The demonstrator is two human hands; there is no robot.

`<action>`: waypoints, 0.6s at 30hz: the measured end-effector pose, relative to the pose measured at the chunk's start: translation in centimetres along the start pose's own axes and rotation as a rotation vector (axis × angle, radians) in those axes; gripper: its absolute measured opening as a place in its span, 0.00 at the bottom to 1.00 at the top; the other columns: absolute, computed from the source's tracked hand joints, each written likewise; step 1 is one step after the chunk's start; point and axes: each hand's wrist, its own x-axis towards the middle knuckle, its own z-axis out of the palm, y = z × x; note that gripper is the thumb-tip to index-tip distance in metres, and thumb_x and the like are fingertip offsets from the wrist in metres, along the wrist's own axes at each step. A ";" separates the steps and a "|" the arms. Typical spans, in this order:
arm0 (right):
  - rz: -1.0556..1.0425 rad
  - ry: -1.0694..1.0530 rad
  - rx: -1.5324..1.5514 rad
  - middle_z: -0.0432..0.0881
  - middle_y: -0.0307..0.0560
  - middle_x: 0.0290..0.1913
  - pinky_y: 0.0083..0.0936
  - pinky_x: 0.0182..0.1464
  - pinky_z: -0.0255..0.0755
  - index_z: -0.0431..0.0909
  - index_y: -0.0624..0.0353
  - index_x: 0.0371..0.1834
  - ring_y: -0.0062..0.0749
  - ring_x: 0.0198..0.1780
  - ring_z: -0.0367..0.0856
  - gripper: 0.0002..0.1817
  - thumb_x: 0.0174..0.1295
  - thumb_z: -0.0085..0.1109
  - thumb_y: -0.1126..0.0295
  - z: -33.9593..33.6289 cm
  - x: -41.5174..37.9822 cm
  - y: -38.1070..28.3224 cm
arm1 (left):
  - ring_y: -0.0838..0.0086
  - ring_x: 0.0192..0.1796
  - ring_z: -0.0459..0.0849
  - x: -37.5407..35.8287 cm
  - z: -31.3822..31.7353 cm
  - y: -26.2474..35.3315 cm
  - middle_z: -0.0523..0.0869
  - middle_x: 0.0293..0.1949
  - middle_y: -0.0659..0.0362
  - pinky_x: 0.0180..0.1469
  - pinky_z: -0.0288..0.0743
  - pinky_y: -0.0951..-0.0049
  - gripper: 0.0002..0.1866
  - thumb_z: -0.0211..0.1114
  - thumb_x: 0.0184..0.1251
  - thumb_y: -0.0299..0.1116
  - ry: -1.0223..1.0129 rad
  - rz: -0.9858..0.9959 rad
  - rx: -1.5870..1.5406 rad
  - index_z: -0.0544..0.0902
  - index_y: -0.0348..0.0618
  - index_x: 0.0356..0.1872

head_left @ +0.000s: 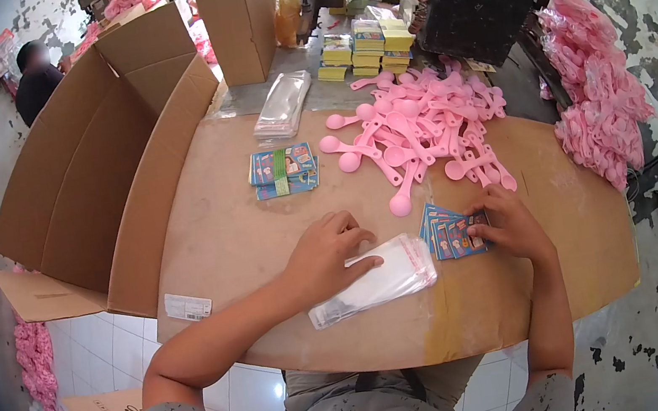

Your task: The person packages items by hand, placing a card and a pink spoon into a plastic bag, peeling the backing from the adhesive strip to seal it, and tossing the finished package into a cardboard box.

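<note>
My left hand hovers at the left end of a stack of clear plastic bags, fingers apart and slightly curled, thumb stretched over the bags. On the right, my right hand has its thumb and fingers closed on the right edge of a fanned set of small blue printed cards. These cards lie on the table beside the bags. Just beyond them spreads a heap of pink plastic measuring spoons. Another bundle of blue cards, wrapped with a green band, lies further left.
A large open cardboard box stands along the left side of the table. More clear bags and stacks of yellow-edged cards are at the back. Bagged pink spoons hang at the right. A person is at the far left.
</note>
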 end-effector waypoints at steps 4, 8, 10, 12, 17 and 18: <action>-0.013 0.074 0.107 0.78 0.46 0.40 0.35 0.52 0.74 0.85 0.60 0.42 0.40 0.48 0.80 0.12 0.55 0.76 0.76 0.5 0.2 0.2 | 0.61 0.45 0.82 0.0 0.2 0.3 0.82 0.40 0.56 0.49 0.76 0.61 0.15 0.80 0.60 0.39 -0.048 -0.064 -0.107 0.88 0.43 0.43; 0.006 0.072 0.152 0.81 0.45 0.41 0.32 0.50 0.76 0.83 0.63 0.42 0.37 0.45 0.82 0.11 0.58 0.74 0.78 0.2 0.1 0.1 | 0.62 0.44 0.83 0.0 0.5 0.6 0.82 0.39 0.56 0.48 0.77 0.60 0.15 0.80 0.61 0.35 -0.040 -0.049 -0.124 0.88 0.41 0.46; 0.029 0.108 0.266 0.82 0.45 0.43 0.31 0.49 0.77 0.82 0.64 0.41 0.33 0.45 0.84 0.09 0.61 0.73 0.79 0.2 -0.1 -0.6 | 0.63 0.42 0.84 0.0 0.7 0.4 0.83 0.38 0.56 0.45 0.79 0.62 0.14 0.79 0.62 0.32 -0.042 -0.079 -0.171 0.88 0.41 0.47; 0.083 0.126 0.518 0.84 0.44 0.45 0.30 0.49 0.77 0.82 0.64 0.41 0.29 0.46 0.84 0.08 0.62 0.72 0.79 0.8 -0.3 -1.7 | 0.65 0.40 0.85 -0.1 0.7 0.5 0.83 0.38 0.56 0.42 0.80 0.66 0.14 0.79 0.63 0.30 -0.059 -0.175 -0.285 0.88 0.42 0.48; 0.129 0.034 1.182 0.83 0.43 0.44 0.25 0.47 0.77 0.85 0.62 0.46 0.27 0.47 0.85 0.10 0.63 0.73 0.78 4.8 -0.3 -4.7 | 0.67 0.38 0.84 -0.2 1.2 0.3 0.83 0.37 0.56 0.40 0.81 0.67 0.10 0.77 0.66 0.28 0.011 -0.092 -0.241 0.86 0.40 0.45; 0.010 -0.012 0.908 0.84 0.44 0.44 0.27 0.47 0.77 0.86 0.61 0.47 0.30 0.47 0.85 0.11 0.62 0.73 0.77 4.9 0.0 -5.0 | 0.67 0.38 0.84 -0.3 1.2 0.2 0.83 0.37 0.56 0.41 0.81 0.67 0.09 0.76 0.66 0.28 0.020 -0.035 -0.203 0.86 0.39 0.44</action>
